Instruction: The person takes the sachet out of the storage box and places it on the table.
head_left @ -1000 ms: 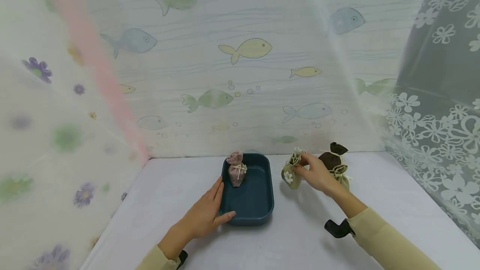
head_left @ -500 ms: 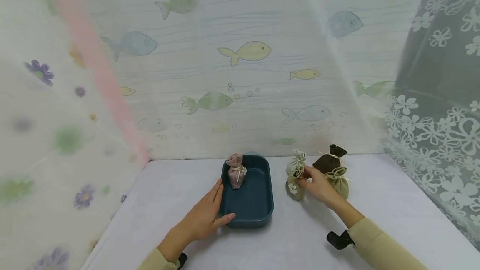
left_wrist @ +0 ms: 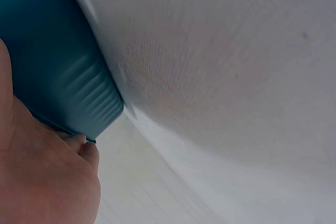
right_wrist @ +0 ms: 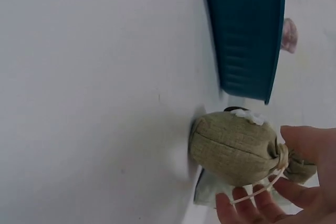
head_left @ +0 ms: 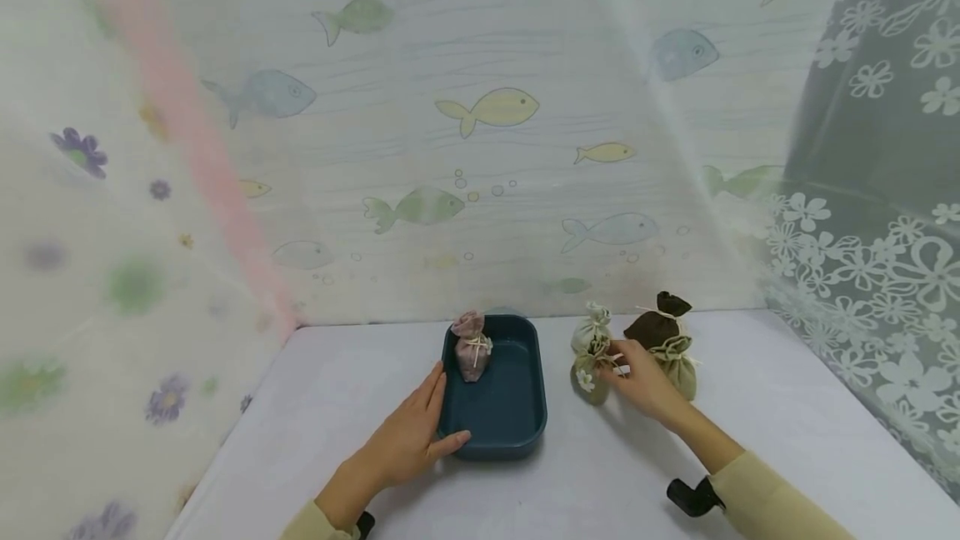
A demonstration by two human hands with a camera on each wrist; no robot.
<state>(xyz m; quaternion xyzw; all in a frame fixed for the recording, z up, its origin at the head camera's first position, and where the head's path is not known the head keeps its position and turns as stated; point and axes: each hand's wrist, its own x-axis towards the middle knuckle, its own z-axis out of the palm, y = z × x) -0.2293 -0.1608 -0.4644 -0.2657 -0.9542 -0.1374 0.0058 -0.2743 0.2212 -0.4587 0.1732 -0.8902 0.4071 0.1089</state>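
My left hand [head_left: 405,432] rests against the left side of a dark blue rectangular dish [head_left: 542,407], fingers straight along its wall and thumb by the near corner. Inside the dish, at its far left, leans a pink drawstring pouch [head_left: 472,359]. To the right, an olive-green pouch with a white flower [head_left: 588,382] stands on the table before a pale pouch [head_left: 588,330]. My right hand [head_left: 647,382] is at the green pouch's tied neck; in the right wrist view the thumb and fingers are spread around it, the cord [right_wrist: 257,192] crossing the fingers.
Behind the right hand stand a dark brown pouch [head_left: 652,328] and another green pouch [head_left: 678,369], close together. The white table [head_left: 337,357] ends at a curtain with printed fish [head_left: 487,107]. More curtain hangs at both sides.
My right hand has brought the green flowered pouch slightly nearer and down onto the table, uncovering the pale pouch, then its fingers have loosened. My left hand and the dish have stayed put.
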